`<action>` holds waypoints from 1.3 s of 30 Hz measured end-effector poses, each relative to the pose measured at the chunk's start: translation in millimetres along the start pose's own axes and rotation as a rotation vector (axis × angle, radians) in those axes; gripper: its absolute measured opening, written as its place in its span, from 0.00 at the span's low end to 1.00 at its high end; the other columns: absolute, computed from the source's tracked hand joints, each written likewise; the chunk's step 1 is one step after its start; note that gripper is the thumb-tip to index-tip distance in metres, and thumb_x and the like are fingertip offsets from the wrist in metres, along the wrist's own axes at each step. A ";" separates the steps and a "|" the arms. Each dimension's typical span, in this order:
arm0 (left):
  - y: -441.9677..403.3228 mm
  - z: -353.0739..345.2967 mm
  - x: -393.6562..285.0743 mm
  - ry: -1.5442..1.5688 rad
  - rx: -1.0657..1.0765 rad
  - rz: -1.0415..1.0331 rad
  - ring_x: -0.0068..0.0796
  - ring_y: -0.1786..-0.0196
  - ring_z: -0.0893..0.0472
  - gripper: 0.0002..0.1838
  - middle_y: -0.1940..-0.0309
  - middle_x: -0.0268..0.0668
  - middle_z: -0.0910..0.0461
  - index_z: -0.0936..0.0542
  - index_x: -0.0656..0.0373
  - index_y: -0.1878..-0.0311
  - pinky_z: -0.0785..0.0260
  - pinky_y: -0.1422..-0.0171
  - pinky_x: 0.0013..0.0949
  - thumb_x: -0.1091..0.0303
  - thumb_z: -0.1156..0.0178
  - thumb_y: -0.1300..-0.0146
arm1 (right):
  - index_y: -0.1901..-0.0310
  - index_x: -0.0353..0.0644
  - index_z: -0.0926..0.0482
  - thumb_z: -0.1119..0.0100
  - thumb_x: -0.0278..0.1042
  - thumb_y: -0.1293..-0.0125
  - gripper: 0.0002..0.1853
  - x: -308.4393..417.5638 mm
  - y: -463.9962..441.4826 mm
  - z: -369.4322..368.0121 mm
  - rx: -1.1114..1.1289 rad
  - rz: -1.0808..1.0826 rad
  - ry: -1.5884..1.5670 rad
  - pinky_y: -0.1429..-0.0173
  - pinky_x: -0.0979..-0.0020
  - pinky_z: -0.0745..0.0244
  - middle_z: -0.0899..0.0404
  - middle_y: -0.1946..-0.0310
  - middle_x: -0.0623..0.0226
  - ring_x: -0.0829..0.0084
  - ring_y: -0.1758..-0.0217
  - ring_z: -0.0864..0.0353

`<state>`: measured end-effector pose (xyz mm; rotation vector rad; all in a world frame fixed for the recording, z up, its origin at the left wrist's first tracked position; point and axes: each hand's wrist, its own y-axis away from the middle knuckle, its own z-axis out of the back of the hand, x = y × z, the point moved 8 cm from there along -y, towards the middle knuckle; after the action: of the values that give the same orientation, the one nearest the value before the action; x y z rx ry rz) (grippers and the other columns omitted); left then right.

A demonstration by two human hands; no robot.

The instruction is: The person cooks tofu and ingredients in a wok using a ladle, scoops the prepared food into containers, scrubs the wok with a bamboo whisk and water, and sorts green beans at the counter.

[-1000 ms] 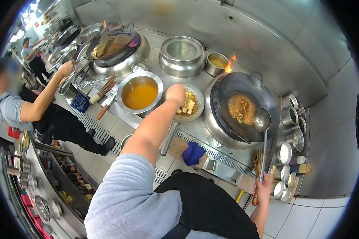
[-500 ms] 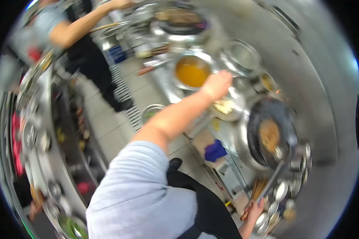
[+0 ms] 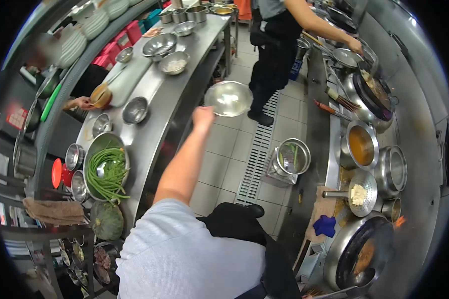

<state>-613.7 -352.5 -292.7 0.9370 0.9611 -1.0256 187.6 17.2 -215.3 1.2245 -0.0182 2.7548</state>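
gripping the metal bowl (image 3: 229, 98) by its near-left rim, l hand (image 3: 203, 118) is closed, bowl above the floor (image 3: 220, 137) right of the counter (image 3: 157, 106); likely light, stiff, slick, so pinch rim firmly, tho exact finger placement's unclear.

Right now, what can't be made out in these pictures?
All in the head view:
- The far end of the ladle's handle, and any grip there: cut off by the bottom edge.
- How the left hand's fingers grip the metal bowl: too small.
- What lies beneath the strainer: hidden by it.
- Exactly what the small dishes at lower left hold: too small.
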 end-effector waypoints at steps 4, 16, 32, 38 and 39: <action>-58.5 133.2 40.2 -0.365 -0.401 0.023 0.42 0.66 0.16 0.18 0.75 0.51 0.18 0.17 0.71 0.72 0.27 0.57 0.47 0.62 0.45 0.40 | 0.40 0.34 0.33 0.51 0.28 0.38 0.23 -3.7 1.5 2.3 -0.002 0.044 0.053 0.69 0.70 0.28 0.25 0.68 0.62 0.70 0.73 0.26; -54.5 173.5 38.6 0.706 -0.323 0.056 0.47 0.60 0.19 0.27 0.46 0.50 0.29 0.35 0.73 0.40 0.17 0.57 0.47 0.62 0.44 0.34 | 0.43 0.29 0.31 0.47 0.31 0.39 0.24 -38.5 -26.2 53.5 0.068 0.168 0.070 0.43 0.65 0.30 0.22 0.51 0.53 0.60 0.49 0.24; 291.5 -187.0 54.3 -0.313 1.369 0.186 0.30 0.68 0.19 0.09 0.63 0.39 0.20 0.26 0.59 0.54 0.26 0.66 0.30 0.67 0.50 0.32 | 0.45 0.43 0.29 0.49 0.28 0.35 0.16 33.6 -33.7 51.4 0.150 -0.241 -0.738 0.88 0.74 0.39 0.30 0.81 0.71 0.77 0.90 0.33; 315.0 -232.4 114.5 -0.553 1.525 0.114 0.29 0.70 0.17 0.07 0.69 0.35 0.20 0.23 0.59 0.58 0.27 0.68 0.29 0.69 0.48 0.34 | 0.39 0.42 0.33 0.51 0.26 0.36 0.22 97.3 -72.1 19.6 0.356 -0.282 -1.001 0.88 0.70 0.38 0.35 0.82 0.70 0.75 0.91 0.35; 308.7 -233.0 125.0 -0.660 1.493 0.099 0.29 0.71 0.17 0.07 0.70 0.35 0.20 0.23 0.60 0.59 0.27 0.69 0.29 0.69 0.46 0.35 | 0.46 0.41 0.30 0.51 0.26 0.37 0.16 117.0 -86.0 13.1 0.340 -0.258 -0.942 0.88 0.71 0.39 0.34 0.83 0.71 0.76 0.91 0.35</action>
<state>-334.3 -90.2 -428.1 1.6030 -0.5909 -1.8017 130.1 114.7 -123.4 2.2890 0.4858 1.7849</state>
